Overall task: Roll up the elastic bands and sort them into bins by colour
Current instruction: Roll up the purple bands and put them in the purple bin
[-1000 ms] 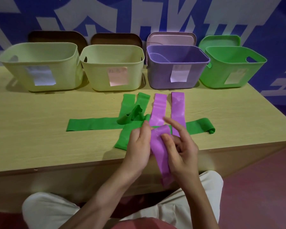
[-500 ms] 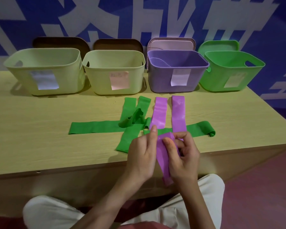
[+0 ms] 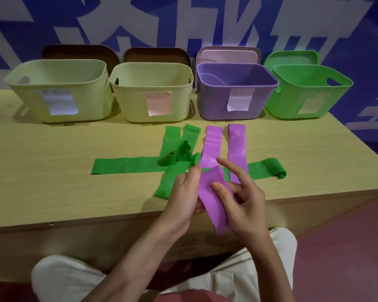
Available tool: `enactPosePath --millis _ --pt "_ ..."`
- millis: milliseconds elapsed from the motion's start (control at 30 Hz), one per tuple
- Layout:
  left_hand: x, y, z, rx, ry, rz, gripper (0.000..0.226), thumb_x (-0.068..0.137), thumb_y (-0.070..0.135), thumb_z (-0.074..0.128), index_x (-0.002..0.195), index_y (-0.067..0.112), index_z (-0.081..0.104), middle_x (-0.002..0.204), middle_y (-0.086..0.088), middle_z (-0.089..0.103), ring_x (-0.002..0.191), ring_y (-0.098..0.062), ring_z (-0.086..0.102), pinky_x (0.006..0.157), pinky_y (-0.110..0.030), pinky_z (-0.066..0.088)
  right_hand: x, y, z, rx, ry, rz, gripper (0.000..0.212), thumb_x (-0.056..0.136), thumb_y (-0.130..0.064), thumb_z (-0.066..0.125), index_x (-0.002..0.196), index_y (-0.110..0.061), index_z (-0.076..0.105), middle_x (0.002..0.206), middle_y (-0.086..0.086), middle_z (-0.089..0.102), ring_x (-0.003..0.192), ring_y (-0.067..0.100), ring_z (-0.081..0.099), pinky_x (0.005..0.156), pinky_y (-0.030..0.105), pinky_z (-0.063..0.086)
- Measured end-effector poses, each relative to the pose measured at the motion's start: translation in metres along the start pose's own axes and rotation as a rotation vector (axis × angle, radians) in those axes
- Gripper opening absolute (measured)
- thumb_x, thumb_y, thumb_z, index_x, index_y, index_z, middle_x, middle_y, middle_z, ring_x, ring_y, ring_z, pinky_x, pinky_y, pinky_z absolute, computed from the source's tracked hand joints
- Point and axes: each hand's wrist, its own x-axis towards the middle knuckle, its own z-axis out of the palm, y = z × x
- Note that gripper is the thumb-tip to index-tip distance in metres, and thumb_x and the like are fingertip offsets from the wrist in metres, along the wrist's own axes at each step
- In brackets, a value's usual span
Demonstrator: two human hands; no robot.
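Along the back of the wooden table point(image 3: 52, 171) stand four bins in a row: farthest left a pale yellow-green bin point(image 3: 59, 90) with a white label, next to it a second pale bin point(image 3: 152, 91) with a pinkish label, then the purple bin point(image 3: 235, 92) and, at the right end, the green bin point(image 3: 306, 92), each with a lid propped against the blue-and-white wall behind it. In front of the bins, a long green band point(image 3: 127, 165) lies flat across the table from left to right, its far right end curled into a small roll point(image 3: 280, 174). More green bands point(image 3: 172, 136) lie crossways over it, one of them crumpled upward, and just to their right two purple bands point(image 3: 214, 147) lie flat side by side, pointing toward the purple bin. At the table's near edge the left hand point(image 3: 183, 192) grips the left edge of a third purple band point(image 3: 214, 201), fingers curled round it and thumb on top. The band's upper end is folded over and its lower end hangs down past the table edge. The right hand point(image 3: 241, 201) holds the same band from the right, thumb pressed on its face, index finger stretched out above the folded end, the other fingers curled behind.
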Motion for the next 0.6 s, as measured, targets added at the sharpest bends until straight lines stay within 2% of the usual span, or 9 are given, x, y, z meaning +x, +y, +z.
enactPosePath --millis 100,233,300,367,433,467,533,600 --pt "-0.002 -0.001 0.000 -0.049 -0.073 -0.062 0.048 0.101 0.025 0.033 0.054 0.017 0.042 0.037 0.003 0.030 0.030 -0.007 0.022 0.038 -0.015 0.015 0.001 0.003 -0.001 -0.071 0.029 -0.003 0.021 0.085 -0.015 0.067 0.104 -0.023 0.060 0.057 -0.009 0.066 0.051 -0.004 0.055 0.052 0.012 0.041" --pt "0.000 0.000 -0.001 -0.032 -0.073 -0.065 0.045 0.100 0.031 0.036 0.059 0.015 0.044 0.041 0.000 0.030 0.034 -0.011 0.024 0.039 -0.018 0.016 0.003 0.001 -0.001 -0.047 0.068 0.027 0.015 0.081 -0.018 0.069 0.090 -0.018 0.058 0.057 -0.003 0.066 0.050 -0.004 0.055 0.050 0.014 0.040" --pt "0.002 0.000 -0.002 0.046 -0.030 0.006 0.041 0.100 0.033 0.039 0.068 0.010 0.051 0.051 -0.008 0.039 0.044 -0.016 0.034 0.040 -0.023 0.025 0.004 0.000 0.001 -0.022 0.092 0.026 0.017 0.081 -0.019 0.072 0.083 -0.018 0.055 0.051 -0.010 0.062 0.047 -0.004 0.052 0.049 0.012 0.037" --pt "0.002 -0.002 -0.003 0.116 0.013 0.079 0.039 0.100 0.033 0.039 0.076 0.008 0.057 0.062 -0.009 0.050 0.056 -0.015 0.044 0.047 -0.016 0.034 0.004 0.000 0.003 -0.008 0.114 0.027 0.022 0.080 -0.020 0.072 0.076 -0.017 0.051 0.046 -0.015 0.056 0.043 -0.005 0.047 0.047 0.008 0.033" --pt "0.001 -0.005 -0.004 0.156 0.056 0.129 0.046 0.101 0.038 0.039 0.064 0.014 0.054 0.049 0.010 0.051 0.047 -0.002 0.045 0.049 -0.013 0.036 0.004 0.001 0.006 -0.003 0.126 0.030 0.022 0.079 -0.017 0.070 0.073 -0.017 0.048 0.045 -0.015 0.054 0.040 -0.004 0.045 0.046 0.008 0.031" --pt "0.000 -0.007 -0.005 0.184 0.061 0.174 0.049 0.100 0.043 0.040 0.057 0.020 0.049 0.044 0.011 0.048 0.044 -0.001 0.043 0.049 -0.018 0.037 0.005 0.002 0.006 -0.001 0.132 0.032 0.021 0.078 -0.016 0.068 0.073 -0.017 0.048 0.045 -0.014 0.054 0.040 -0.004 0.044 0.045 0.008 0.030" --pt "-0.001 -0.011 -0.006 0.238 0.048 0.270 0.053 0.094 0.050 0.040 0.051 0.019 0.045 0.045 0.007 0.042 0.046 -0.008 0.039 0.050 -0.035 0.033 0.005 0.003 0.009 0.009 0.125 0.030 0.021 0.078 -0.016 0.068 0.074 -0.016 0.047 0.046 -0.012 0.054 0.041 -0.004 0.044 0.045 0.009 0.031" --pt "0.001 -0.013 -0.006 0.246 0.092 0.298 0.055 0.098 0.041 0.039 0.048 0.019 0.042 0.042 0.009 0.039 0.044 -0.006 0.035 0.048 -0.030 0.028 0.006 0.004 0.011 0.017 0.100 0.032 0.022 0.082 -0.017 0.069 0.077 -0.015 0.048 0.048 -0.013 0.056 0.043 -0.004 0.046 0.046 0.008 0.032"
